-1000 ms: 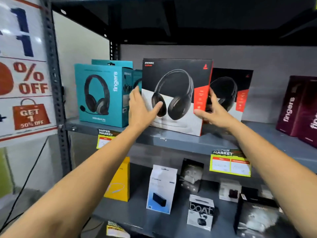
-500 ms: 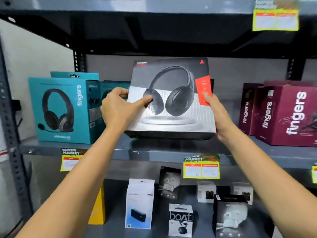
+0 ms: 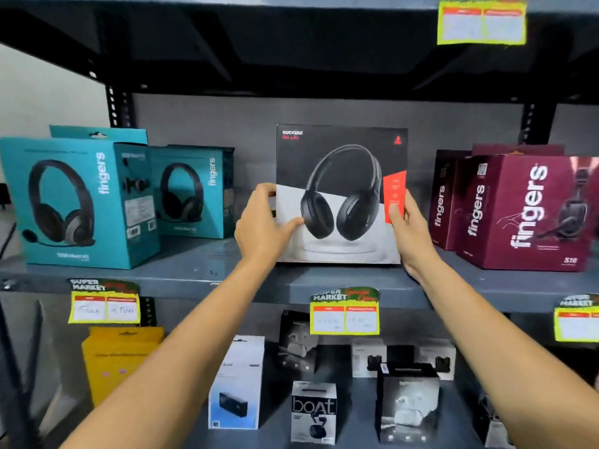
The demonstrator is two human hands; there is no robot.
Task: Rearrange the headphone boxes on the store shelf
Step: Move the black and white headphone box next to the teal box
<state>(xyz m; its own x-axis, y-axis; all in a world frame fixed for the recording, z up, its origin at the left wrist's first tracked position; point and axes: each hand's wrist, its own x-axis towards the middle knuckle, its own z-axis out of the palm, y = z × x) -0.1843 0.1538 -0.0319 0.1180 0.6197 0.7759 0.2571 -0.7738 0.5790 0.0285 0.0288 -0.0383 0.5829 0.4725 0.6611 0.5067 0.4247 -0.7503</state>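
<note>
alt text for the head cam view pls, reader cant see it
Two bare hands hold a black-and-white headphone box upright on the grey middle shelf, the left hand on its left edge and the right hand on its right. Teal boxes stand to its left, maroon boxes to its right.

The left hand (image 3: 259, 222) covers the lower left edge of the black headphone box (image 3: 340, 196), and its fingers behind the box are hidden; the right hand (image 3: 410, 231) covers part of the red strip (image 3: 394, 189), whose print is too blurred to read. The second line under "ROCKERZ" is illegible. The handwriting on the price tags (image 3: 345, 314) cannot be made out. The maroon box (image 3: 531, 212) on the right is cut by the frame edge. A rear teal box (image 3: 97, 134) shows only its top.
</note>
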